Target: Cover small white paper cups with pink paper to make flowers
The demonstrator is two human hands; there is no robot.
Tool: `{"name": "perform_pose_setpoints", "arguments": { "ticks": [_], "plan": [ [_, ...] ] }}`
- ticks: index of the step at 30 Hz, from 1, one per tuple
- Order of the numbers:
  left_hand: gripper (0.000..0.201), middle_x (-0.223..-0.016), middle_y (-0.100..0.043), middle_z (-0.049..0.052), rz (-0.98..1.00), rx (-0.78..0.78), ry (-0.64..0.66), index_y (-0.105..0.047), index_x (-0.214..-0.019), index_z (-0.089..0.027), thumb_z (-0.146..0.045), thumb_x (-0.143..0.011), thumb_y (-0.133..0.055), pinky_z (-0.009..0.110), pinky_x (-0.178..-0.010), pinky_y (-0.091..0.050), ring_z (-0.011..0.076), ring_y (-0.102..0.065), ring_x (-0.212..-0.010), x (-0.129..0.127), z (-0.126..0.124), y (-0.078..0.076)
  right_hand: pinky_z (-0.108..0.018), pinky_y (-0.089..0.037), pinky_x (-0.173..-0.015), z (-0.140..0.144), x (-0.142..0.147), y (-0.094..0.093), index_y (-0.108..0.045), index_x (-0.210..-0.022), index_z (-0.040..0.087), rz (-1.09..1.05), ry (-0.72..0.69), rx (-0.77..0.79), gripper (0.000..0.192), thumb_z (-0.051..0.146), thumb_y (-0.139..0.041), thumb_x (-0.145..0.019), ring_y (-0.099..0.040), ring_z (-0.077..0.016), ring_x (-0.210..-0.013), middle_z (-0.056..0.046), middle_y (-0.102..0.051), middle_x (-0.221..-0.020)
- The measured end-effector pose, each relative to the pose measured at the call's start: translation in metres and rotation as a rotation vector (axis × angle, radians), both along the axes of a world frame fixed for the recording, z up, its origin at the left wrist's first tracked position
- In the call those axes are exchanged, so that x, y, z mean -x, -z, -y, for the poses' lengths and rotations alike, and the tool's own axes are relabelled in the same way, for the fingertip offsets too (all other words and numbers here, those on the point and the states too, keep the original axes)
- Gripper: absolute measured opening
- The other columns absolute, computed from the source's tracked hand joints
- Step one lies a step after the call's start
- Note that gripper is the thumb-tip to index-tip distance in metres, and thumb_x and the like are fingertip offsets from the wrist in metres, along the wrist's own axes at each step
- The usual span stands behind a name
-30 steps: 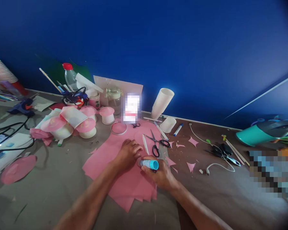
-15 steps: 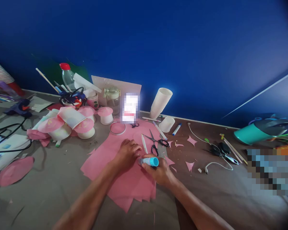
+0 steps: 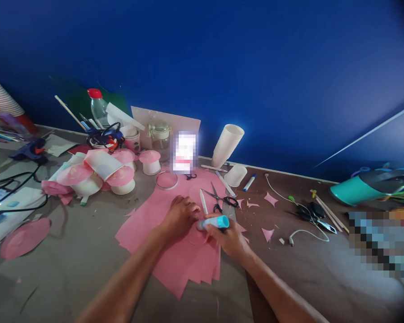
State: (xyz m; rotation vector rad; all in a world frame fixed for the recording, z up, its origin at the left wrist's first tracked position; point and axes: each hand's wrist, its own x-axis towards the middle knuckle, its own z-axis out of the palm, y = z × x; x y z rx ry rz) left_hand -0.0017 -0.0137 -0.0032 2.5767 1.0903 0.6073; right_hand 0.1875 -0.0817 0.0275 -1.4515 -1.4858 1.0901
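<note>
My right hand is closed around a glue stick, a translucent tube with a bright blue end, tilted low over pink paper. My left hand lies on the stack of pink paper with its fingers bent together, pressing a pink paper piece down beside the tip of the glue stick. That piece's outline is partly hidden under both hands. Just beyond them are a white pencil-like stick and open black-handled scissors.
Pink-capped paper cups crowd the left, with a pink paper cone nearer. Behind stand a glass jar and stacked white cups. Pink scraps, a cable and a teal tumbler lie rightward.
The glue stick in my right hand has moved slightly right and up, and tilts flatter. My left hand stays at the same spot on the paper. The view has shifted a little.
</note>
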Motion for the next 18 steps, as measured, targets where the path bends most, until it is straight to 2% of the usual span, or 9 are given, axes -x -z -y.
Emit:
{"name": "perform_pose_setpoints", "arguments": {
  "ticks": [5,7,10,13,16,18],
  "plan": [
    [0.016,-0.099,-0.072,0.005,-0.033,-0.023,0.047,-0.067,-0.091,-0.021,-0.015,-0.092,-0.052,0.041,-0.087,-0.042,0.0219,-0.061,-0.095,0.0,0.001,-0.002,-0.033,-0.051,-0.063,0.007,0.008,-0.004,-0.07,-0.084,0.021,0.115,-0.142,0.079,0.018,0.036,-0.064,-0.076,-0.064,-0.0204,-0.065,-0.004,-0.072,-0.071],
    [0.015,-0.099,-0.072,0.006,-0.025,-0.02,0.043,-0.067,-0.092,-0.02,-0.016,-0.092,-0.052,0.041,-0.088,-0.043,0.0219,-0.061,-0.095,-0.001,0.001,-0.001,-0.032,-0.052,-0.066,0.01,0.003,-0.008,-0.07,-0.08,0.019,0.073,-0.189,0.134,0.016,0.035,-0.065,-0.077,-0.065,-0.0204,-0.069,-0.005,-0.073,-0.073],
    [0.011,-0.099,-0.072,0.006,-0.018,0.002,0.009,-0.067,-0.094,-0.02,-0.019,-0.091,-0.056,0.041,-0.089,-0.043,0.0222,-0.062,-0.094,-0.001,0.0,0.0,-0.028,-0.049,-0.056,0.008,-0.007,-0.009,-0.071,-0.088,0.016,-0.068,-0.149,0.19,0.028,0.042,-0.067,-0.078,-0.059,-0.0162,-0.056,-0.002,-0.067,-0.06],
    [0.011,-0.098,-0.071,0.006,-0.013,0.04,-0.027,-0.067,-0.097,-0.02,-0.02,-0.09,-0.059,0.041,-0.089,-0.044,0.0218,-0.062,-0.093,-0.001,0.0,-0.002,-0.027,-0.045,-0.05,0.001,-0.012,-0.004,-0.071,-0.097,0.015,-0.143,-0.04,0.104,0.04,0.051,-0.064,-0.08,-0.051,-0.0137,-0.047,0.003,-0.056,-0.05],
    [0.01,-0.096,-0.071,0.005,-0.01,0.021,-0.011,-0.067,-0.095,-0.021,-0.02,-0.09,-0.058,0.039,-0.086,-0.045,0.0205,-0.061,-0.09,0.0,0.001,-0.003,-0.029,-0.05,-0.057,-0.002,-0.004,-0.001,-0.071,-0.094,0.017,-0.024,-0.02,0.026,0.032,0.044,-0.065,-0.078,-0.06,-0.0178,-0.058,-0.002,-0.066,-0.063],
    [0.011,-0.097,-0.071,0.004,-0.033,-0.045,0.024,-0.066,-0.094,-0.022,-0.018,-0.09,-0.057,0.038,-0.084,-0.044,0.0201,-0.06,-0.09,0.0,0.001,-0.002,-0.03,-0.052,-0.061,0.001,0.004,-0.002,-0.071,-0.091,0.018,0.097,-0.068,0.009,0.025,0.038,-0.064,-0.078,-0.063,-0.019,-0.064,-0.004,-0.071,-0.072]
  ]
}}
